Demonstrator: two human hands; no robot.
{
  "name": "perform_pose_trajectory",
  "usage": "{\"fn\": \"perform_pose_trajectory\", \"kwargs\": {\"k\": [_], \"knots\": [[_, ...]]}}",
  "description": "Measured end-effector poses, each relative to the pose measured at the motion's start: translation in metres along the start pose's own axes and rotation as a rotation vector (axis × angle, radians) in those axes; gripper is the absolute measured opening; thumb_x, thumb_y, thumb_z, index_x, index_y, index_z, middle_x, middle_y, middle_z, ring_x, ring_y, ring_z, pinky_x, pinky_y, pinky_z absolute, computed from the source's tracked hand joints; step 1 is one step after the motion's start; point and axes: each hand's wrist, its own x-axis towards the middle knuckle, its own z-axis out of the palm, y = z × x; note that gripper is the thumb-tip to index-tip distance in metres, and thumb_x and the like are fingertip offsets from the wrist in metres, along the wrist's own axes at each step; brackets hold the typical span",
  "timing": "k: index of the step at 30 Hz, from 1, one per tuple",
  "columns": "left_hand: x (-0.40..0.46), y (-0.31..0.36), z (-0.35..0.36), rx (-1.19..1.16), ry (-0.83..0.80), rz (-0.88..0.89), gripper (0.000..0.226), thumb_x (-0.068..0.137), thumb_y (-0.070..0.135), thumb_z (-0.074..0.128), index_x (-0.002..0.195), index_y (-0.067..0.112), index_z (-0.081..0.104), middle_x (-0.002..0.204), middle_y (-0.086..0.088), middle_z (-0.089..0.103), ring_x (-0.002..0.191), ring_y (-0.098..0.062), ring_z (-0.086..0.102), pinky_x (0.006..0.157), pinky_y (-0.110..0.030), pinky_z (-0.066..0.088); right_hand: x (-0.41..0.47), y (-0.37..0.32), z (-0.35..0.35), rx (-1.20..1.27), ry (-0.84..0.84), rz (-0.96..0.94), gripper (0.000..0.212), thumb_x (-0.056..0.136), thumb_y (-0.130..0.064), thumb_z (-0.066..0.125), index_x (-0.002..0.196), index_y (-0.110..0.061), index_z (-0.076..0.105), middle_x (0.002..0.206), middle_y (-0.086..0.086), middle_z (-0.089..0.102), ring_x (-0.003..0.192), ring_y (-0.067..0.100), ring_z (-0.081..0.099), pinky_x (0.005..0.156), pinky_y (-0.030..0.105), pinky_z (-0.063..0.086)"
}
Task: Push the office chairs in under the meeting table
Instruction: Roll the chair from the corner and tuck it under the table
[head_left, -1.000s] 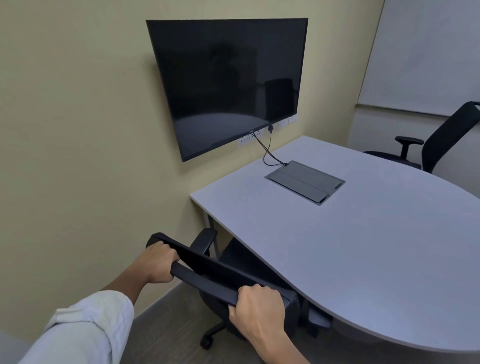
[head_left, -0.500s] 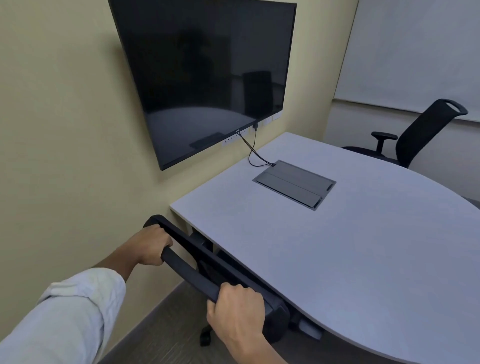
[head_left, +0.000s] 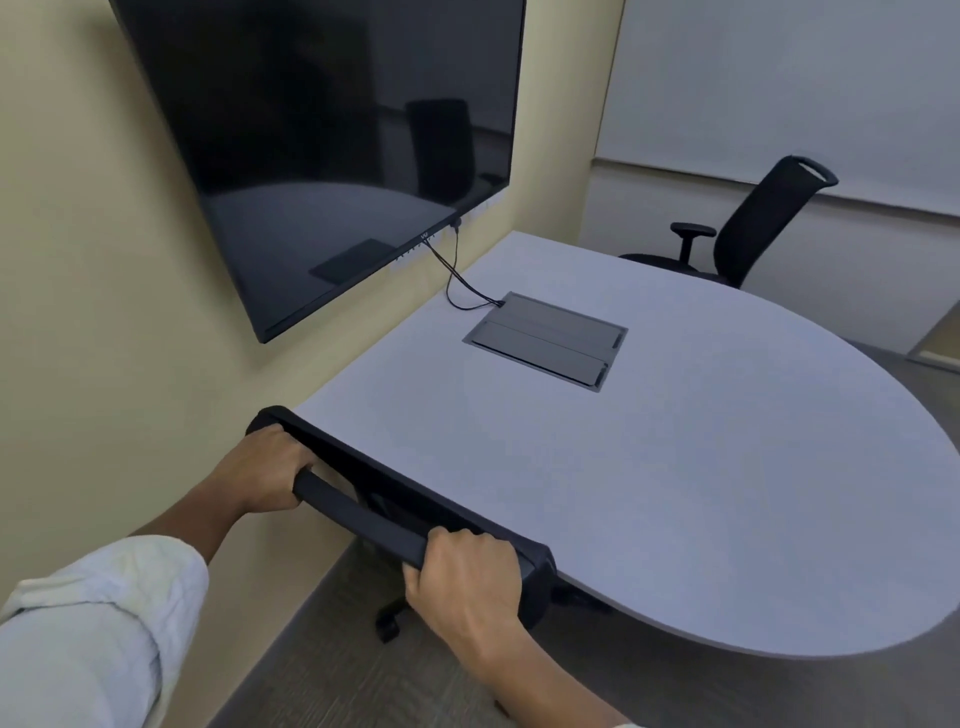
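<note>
A black office chair (head_left: 363, 499) stands at the near edge of the grey meeting table (head_left: 675, 493). Its seat and armrests are hidden under the tabletop; only the top bar of the backrest and one caster show. My left hand (head_left: 262, 475) grips the left end of that bar. My right hand (head_left: 465, 577) grips the right end. The backrest top sits right against the table's edge. A second black office chair (head_left: 753, 228) stands at the far side, pulled back from the table with its seat mostly out.
A large dark screen (head_left: 322, 156) hangs on the yellow wall to the left, close to the chair I hold. A grey cable box (head_left: 545, 340) is set into the tabletop, with thin cables running to the screen. Grey floor lies below.
The chair I hold has rolled forward under the table: its seat and armrests, visible a second ago, are now hidden. The view has moved closer to the table.
</note>
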Motion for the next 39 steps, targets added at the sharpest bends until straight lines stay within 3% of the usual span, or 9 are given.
{"fn": "perform_pose_trajectory", "kwargs": {"k": [5, 10, 15, 21, 26, 29, 33, 36, 39], "knots": [[-0.001, -0.017, 0.005, 0.012, 0.034, 0.014, 0.031, 0.041, 0.014, 0.058, 0.046, 0.030, 0.033, 0.042, 0.010, 0.042, 0.044, -0.014, 0.046, 0.049, -0.026, 0.029, 0.005, -0.006, 0.001, -0.003, 0.024, -0.053, 0.034, 0.092, -0.048, 0.049, 0.076, -0.019, 0.045, 0.058, -0.001, 0.044, 0.048, 0.023, 0.039, 0.051, 0.035, 0.033], [-0.001, -0.005, -0.001, -0.001, -0.002, -0.045, 0.031, 0.054, 0.013, 0.057, 0.052, 0.032, 0.033, 0.052, 0.013, 0.039, 0.056, -0.013, 0.045, 0.054, -0.026, 0.025, -0.005, 0.007, 0.005, 0.016, 0.092, -0.177, 0.026, 0.091, -0.046, 0.044, 0.087, -0.021, 0.049, 0.068, -0.002, 0.055, 0.052, 0.020, 0.050, 0.048, 0.035, 0.040], [-0.005, 0.019, -0.018, 0.000, -0.146, -0.166, 0.014, 0.070, 0.020, 0.056, 0.073, 0.030, 0.047, 0.071, 0.012, 0.053, 0.072, -0.012, 0.049, 0.065, -0.028, 0.029, -0.021, 0.045, 0.001, 0.074, 0.073, -0.385, 0.041, 0.094, -0.035, 0.046, 0.131, -0.018, 0.048, 0.109, 0.004, 0.064, 0.092, 0.023, 0.059, 0.074, 0.040, 0.051], [-0.019, 0.096, -0.019, -0.194, 0.020, -0.056, 0.029, 0.066, 0.049, 0.065, 0.089, 0.045, 0.047, 0.087, 0.023, 0.056, 0.085, -0.006, 0.051, 0.079, -0.032, 0.034, -0.052, 0.099, -0.021, 0.130, 0.103, -0.534, 0.043, 0.095, -0.023, 0.051, 0.137, -0.013, 0.048, 0.135, 0.007, 0.056, 0.123, 0.024, 0.046, 0.102, 0.037, 0.041], [-0.013, 0.192, -0.044, -0.291, -0.041, 0.047, 0.055, 0.068, 0.081, 0.060, 0.106, 0.043, 0.047, 0.102, 0.025, 0.053, 0.094, 0.002, 0.053, 0.081, -0.027, 0.047, -0.099, 0.174, -0.047, 0.109, 0.129, -0.380, 0.047, 0.095, -0.026, 0.051, 0.141, -0.019, 0.043, 0.139, 0.006, 0.053, 0.125, 0.022, 0.044, 0.102, 0.040, 0.043], [-0.003, 0.236, -0.046, -0.354, 0.028, -0.025, 0.058, 0.073, 0.089, 0.040, 0.083, 0.034, 0.055, 0.084, 0.017, 0.060, 0.077, -0.002, 0.056, 0.071, -0.031, 0.048, -0.133, 0.222, -0.064, 0.104, 0.140, -0.251, 0.054, 0.094, -0.028, 0.052, 0.146, -0.022, 0.037, 0.149, 0.006, 0.042, 0.132, 0.024, 0.038, 0.105, 0.044, 0.043], [0.001, 0.288, -0.054, -0.095, 0.396, -0.100, 0.072, 0.085, 0.080, 0.022, 0.055, 0.024, 0.056, 0.059, 0.010, 0.055, 0.057, -0.015, 0.053, 0.052, -0.036, 0.042, -0.200, 0.296, -0.088, 0.088, 0.185, -0.016, 0.061, 0.096, -0.035, 0.052, 0.151, -0.030, 0.025, 0.161, 0.001, 0.024, 0.140, 0.024, 0.031, 0.110, 0.043, 0.040], [0.019, 0.341, -0.071, -0.031, 0.556, -0.034, 0.060, 0.090, 0.058, 0.037, 0.067, 0.012, 0.069, 0.071, -0.005, 0.067, 0.066, -0.029, 0.062, 0.055, -0.040, 0.041, -0.247, 0.347, -0.109, 0.076, 0.180, 0.111, 0.065, 0.096, -0.036, 0.053, 0.152, -0.031, 0.020, 0.162, 0.000, 0.017, 0.141, 0.024, 0.029, 0.110, 0.042, 0.039], [0.055, 0.408, -0.086, -0.056, 0.544, -0.006, 0.055, 0.086, 0.055, 0.042, 0.082, 0.008, 0.071, 0.085, -0.009, 0.070, 0.077, -0.034, 0.064, 0.059, -0.044, 0.043, -0.294, 0.392, -0.129, 0.071, 0.193, 0.220, 0.067, 0.094, -0.032, 0.053, 0.152, -0.027, 0.019, 0.161, 0.003, 0.016, 0.139, 0.026, 0.031, 0.107, 0.044, 0.042]]}}
